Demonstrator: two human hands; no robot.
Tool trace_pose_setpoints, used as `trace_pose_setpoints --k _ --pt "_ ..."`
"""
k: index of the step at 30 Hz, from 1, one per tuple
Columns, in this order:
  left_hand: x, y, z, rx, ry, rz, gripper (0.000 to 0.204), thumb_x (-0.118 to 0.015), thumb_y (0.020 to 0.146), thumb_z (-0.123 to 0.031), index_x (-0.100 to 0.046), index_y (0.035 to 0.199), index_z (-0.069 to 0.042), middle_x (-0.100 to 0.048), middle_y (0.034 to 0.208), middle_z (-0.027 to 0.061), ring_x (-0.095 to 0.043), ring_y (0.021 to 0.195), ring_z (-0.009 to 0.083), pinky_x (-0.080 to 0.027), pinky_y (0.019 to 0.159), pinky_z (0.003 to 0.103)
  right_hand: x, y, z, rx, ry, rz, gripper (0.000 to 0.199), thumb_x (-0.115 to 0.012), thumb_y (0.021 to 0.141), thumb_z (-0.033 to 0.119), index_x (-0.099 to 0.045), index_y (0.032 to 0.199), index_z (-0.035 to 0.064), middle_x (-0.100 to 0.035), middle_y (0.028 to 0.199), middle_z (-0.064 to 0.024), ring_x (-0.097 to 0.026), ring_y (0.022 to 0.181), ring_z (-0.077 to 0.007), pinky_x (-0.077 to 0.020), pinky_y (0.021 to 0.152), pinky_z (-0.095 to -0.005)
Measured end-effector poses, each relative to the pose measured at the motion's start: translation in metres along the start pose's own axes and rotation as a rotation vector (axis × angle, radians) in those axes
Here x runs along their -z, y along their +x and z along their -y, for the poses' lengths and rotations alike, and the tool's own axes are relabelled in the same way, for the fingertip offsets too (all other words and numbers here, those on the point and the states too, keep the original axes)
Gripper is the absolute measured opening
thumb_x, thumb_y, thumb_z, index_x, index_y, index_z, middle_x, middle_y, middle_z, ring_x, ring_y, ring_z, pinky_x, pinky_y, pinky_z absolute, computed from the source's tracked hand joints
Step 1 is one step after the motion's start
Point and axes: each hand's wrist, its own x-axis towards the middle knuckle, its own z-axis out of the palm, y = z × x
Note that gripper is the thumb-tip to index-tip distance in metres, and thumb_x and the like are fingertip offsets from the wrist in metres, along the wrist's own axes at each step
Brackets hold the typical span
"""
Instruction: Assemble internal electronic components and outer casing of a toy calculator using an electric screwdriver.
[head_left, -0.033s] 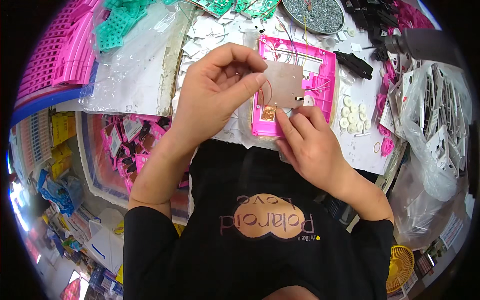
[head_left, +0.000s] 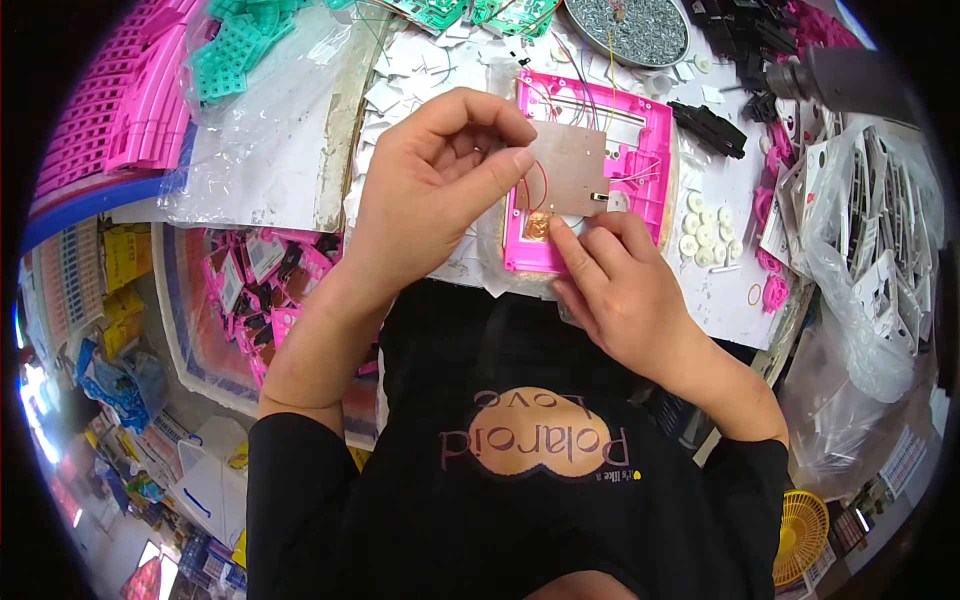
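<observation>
A pink plastic housing (head_left: 650, 130) lies on the white table in front of me. Over it sits a brown circuit board (head_left: 570, 165) with thin red wires. My left hand (head_left: 430, 190) pinches the board's left edge between thumb and forefinger. My right hand (head_left: 620, 290) grips the housing's near edge, its forefinger tip beside a small copper-coloured disc (head_left: 538, 225) at the lower left corner of the housing.
A round dish of screws (head_left: 625, 25) and green circuit boards (head_left: 440, 12) sit at the far edge. Pink grids (head_left: 120, 90) and teal parts (head_left: 240, 50) lie left. Right of the housing are white discs (head_left: 705, 230), black parts (head_left: 710, 125) and clear bags (head_left: 870, 250).
</observation>
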Motion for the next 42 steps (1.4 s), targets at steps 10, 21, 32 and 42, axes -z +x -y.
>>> trace_pose_setpoints --k 10,21,32,42 --pt "-0.017 -0.001 0.000 -0.143 0.063 -0.028 0.043 -0.065 0.088 0.014 -0.052 0.128 0.003 -0.054 0.128 0.0098 -0.063 0.101 0.0132 -0.055 0.088 0.027 0.003 0.006 0.003 -0.009 -0.020 0.055 0.051 -0.076 0.077 0.019 -0.066 0.127 0.0094 -0.057 0.097 -0.0091 -0.055 0.101 -0.0302 -0.0504 0.083 -0.0392" --pt "-0.044 0.004 0.006 -0.195 0.355 0.281 0.051 -0.072 0.082 0.012 -0.041 0.118 -0.007 -0.038 0.128 0.0102 -0.063 0.089 0.0101 -0.053 0.077 0.024 0.050 -0.001 -0.037 -0.325 0.751 -0.164 0.026 -0.074 0.087 0.009 -0.073 0.112 0.0034 -0.072 0.092 -0.0086 -0.067 0.081 -0.0167 -0.0534 0.071 -0.0300" --pt "-0.035 -0.015 0.009 -0.384 1.072 0.383 0.035 -0.075 0.076 -0.008 -0.066 0.109 -0.012 -0.068 0.100 0.0017 -0.060 0.099 0.0256 -0.035 0.094 0.042 0.033 -0.018 -0.027 -0.462 0.754 -0.196 0.016 -0.073 0.089 0.006 -0.073 0.104 0.0007 -0.071 0.079 -0.0057 -0.065 0.067 -0.0098 -0.0513 0.062 -0.0251" --pt "-0.026 -0.011 0.019 -0.407 1.093 0.401 0.025 -0.072 0.076 -0.004 -0.067 0.100 -0.012 -0.067 0.093 0.0009 -0.060 0.096 0.0244 -0.035 0.092 0.042 0.036 -0.025 -0.017 -0.247 -0.062 0.122 0.010 -0.068 0.083 0.012 -0.064 0.080 0.0042 -0.067 0.070 -0.0126 -0.069 0.068 -0.0312 -0.0546 0.059 -0.0419"
